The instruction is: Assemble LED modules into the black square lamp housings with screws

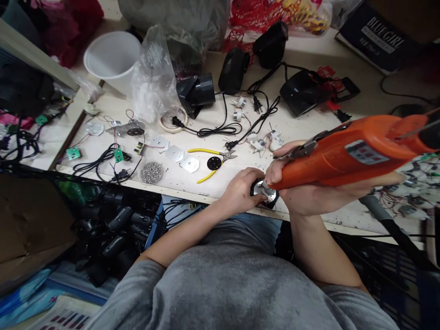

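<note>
My right hand [305,195] is wrapped round an orange electric screwdriver [330,156], whose tip points down at a small black housing with a shiny metal plate [271,195] near the table's front edge. The fingers of my left hand [242,188] are closed on the left side of that housing, which they partly hide. Whether the tip touches a screw cannot be made out. Left of my left hand lie yellow-handled cutting pliers [205,151], with a round black disc [214,163] between the handles. A dish of small screws [151,173] stands farther left.
Silver plates [189,163] lie behind the screw dish, near wired green circuit boards [118,155]. Black lamp-like housings [234,71] with cords stand at the back, beside a clear plastic bag [154,78] and a white bucket [112,57]. White motor-like parts [412,192] are heaped at right.
</note>
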### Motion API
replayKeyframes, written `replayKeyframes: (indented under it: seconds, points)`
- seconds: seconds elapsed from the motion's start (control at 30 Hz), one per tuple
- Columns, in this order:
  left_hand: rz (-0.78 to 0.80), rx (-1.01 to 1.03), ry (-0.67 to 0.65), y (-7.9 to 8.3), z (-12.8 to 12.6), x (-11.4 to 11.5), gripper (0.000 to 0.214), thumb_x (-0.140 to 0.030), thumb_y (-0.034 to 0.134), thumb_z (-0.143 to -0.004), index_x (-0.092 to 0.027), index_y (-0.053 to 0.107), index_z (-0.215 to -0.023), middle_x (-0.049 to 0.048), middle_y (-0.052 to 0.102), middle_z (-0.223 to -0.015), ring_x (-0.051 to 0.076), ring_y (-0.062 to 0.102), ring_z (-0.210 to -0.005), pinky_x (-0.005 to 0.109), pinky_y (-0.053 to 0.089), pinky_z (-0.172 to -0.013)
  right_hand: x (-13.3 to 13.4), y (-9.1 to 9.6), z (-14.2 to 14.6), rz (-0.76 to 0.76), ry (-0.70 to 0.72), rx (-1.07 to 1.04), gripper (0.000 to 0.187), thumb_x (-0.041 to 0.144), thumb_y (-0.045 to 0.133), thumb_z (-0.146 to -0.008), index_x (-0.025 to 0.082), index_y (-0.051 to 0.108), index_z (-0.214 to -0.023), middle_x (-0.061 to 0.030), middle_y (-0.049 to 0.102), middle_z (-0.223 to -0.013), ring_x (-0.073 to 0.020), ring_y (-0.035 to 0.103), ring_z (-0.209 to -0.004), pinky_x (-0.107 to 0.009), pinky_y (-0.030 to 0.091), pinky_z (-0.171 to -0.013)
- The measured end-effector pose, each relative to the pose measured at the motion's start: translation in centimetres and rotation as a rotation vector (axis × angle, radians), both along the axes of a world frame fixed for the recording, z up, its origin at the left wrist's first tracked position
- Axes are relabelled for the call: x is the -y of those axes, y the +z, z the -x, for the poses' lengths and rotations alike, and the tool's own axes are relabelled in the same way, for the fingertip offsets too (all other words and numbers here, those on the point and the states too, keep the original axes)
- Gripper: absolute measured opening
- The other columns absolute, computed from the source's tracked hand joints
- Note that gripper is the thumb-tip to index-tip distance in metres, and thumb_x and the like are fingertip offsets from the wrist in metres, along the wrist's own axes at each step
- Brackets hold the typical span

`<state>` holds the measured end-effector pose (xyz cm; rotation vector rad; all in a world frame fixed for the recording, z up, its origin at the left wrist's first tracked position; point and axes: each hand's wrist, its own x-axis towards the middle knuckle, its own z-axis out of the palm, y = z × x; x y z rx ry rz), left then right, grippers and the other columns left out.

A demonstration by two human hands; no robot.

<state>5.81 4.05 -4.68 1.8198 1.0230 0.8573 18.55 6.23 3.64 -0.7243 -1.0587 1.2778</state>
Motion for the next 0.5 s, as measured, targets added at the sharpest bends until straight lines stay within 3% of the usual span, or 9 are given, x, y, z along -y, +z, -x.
replayKeyframes:
  seconds: [0.1,0.3,0.5]
  points:
    - [-0.012,-0.013,0.016,0.0,-0.2,0.2,0.037,-0.018,0.080,-0.072,-0.016,0.063,-0.105,0.0095,0.069,-0.113,0.025,0.065,-0.108,0.040,0.054,-0.096,0.1,-0.9,-0.2,-0.024,-0.016,-0.068,0.081,0.099,0.049,-0.061,0.027,0.069,-0.094,-0.0036,0.068,-0.073,-0.0176,0.053,-0.038,-0.037,0.044,-0.035]
    - [-0.052,-0.008,0.056,-0.1,-0.4,0.5,0.040,-0.015,0.078,-0.072,-0.016,0.062,-0.109,0.0095,0.069,-0.113,0.025,0.066,-0.108,0.039,0.055,-0.094,0.3,-1.6,-0.8,-0.014,0.045,-0.067,0.095,0.104,0.042,-0.054,0.023,0.071,-0.094,-0.0029,0.061,-0.057,-0.0194,0.052,-0.039,-0.035,0.038,-0.033]
    - [-0.061,-0.019,0.052,-0.3,-0.5,0.6,0.041,-0.018,0.082,-0.073,-0.017,0.063,-0.110,0.0094,0.070,-0.113,0.025,0.067,-0.108,0.040,0.056,-0.094,0.0,-0.7,-1.1,0.070,0.094,-0.117,0.084,0.099,0.052,-0.056,0.026,0.070,-0.093,-0.0024,0.065,-0.063,-0.0200,0.056,-0.043,-0.037,0.045,-0.039]
